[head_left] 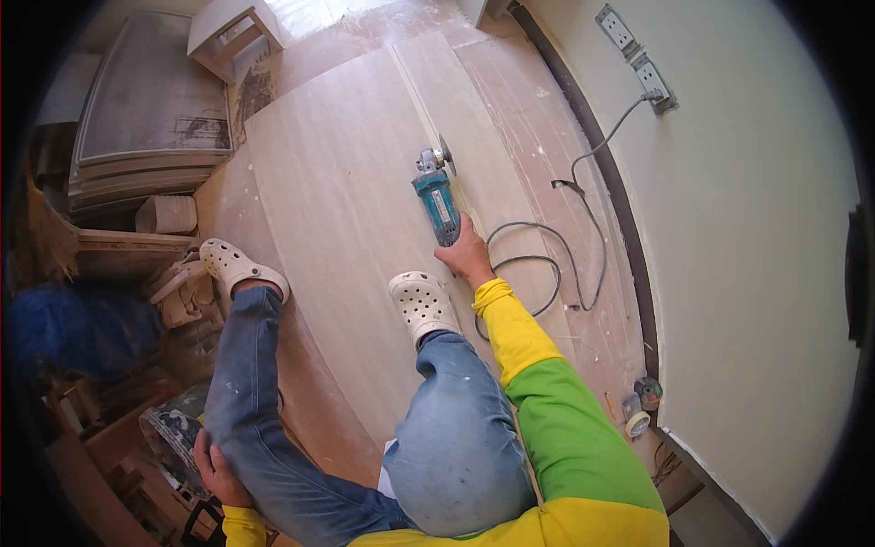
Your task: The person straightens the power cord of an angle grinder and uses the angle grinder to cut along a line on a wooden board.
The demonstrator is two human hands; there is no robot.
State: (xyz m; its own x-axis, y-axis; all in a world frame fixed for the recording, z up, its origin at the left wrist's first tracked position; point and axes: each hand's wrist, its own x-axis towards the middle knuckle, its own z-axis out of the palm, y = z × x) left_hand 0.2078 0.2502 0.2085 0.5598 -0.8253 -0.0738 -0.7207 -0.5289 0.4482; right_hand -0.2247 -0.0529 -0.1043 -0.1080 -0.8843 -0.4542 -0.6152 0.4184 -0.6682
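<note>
My right hand (467,253) is wrapped round the rear body of a teal angle grinder (438,205). The grinder's disc (447,155) stands on edge at a long straight line in a large pale wood-grain panel (328,182), which lies on the floor. Whether the disc touches the panel or is spinning, I cannot tell. At lower left, my left hand (219,469) rests against the side of my bent left leg, its fingers stretched out and holding nothing. A paint-smeared bucket (169,433) is close beside that hand.
The grinder's grey cord (556,239) loops over panel and floor to a wall outlet (654,80). My clog (424,305) is on the panel. Stacked boards (155,100), a wooden stool (232,36) and wood scraps (187,292) line the left. A tape roll (637,422) sits by the right wall.
</note>
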